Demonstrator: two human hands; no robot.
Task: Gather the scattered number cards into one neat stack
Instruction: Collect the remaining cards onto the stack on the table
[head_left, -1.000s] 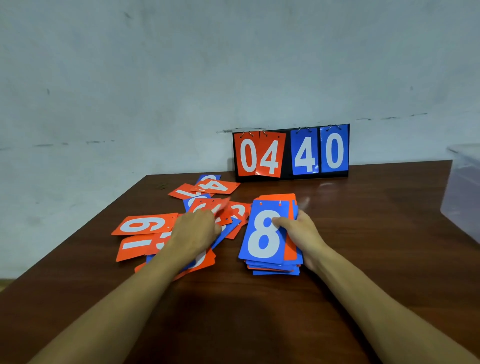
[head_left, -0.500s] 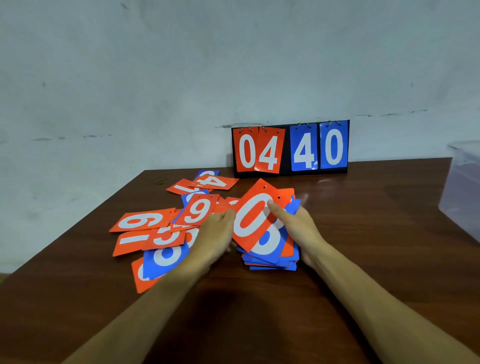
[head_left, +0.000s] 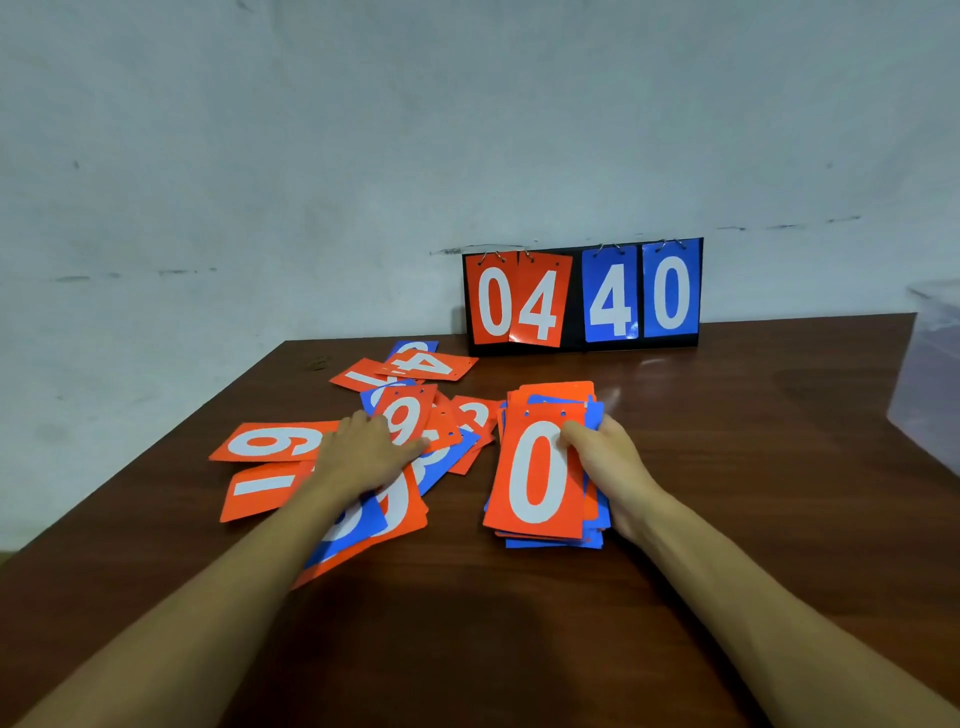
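Observation:
A stack of red and blue number cards (head_left: 540, 478) lies on the brown table (head_left: 753, 467), a red 0 on top. My right hand (head_left: 608, 462) holds the stack along its right side, thumb pressed on the top card. To the left, several loose cards lie scattered and overlapping (head_left: 270, 444), among them a red 9 (head_left: 405, 415), a red 1 (head_left: 262, 486) and a red 4 (head_left: 431, 364). My left hand (head_left: 363, 457) rests flat on this pile, fingers spread beside the red 9, covering the cards beneath.
A flip scoreboard (head_left: 582, 296) showing 04 and 40 stands at the table's back edge against the wall. A clear plastic bin (head_left: 935, 374) sits at the right edge. The table's left edge runs diagonally past the scattered cards.
The red 0 card went from my left hand onto the stack and now lies squared on top. My left hand returned left onto the scattered pile.

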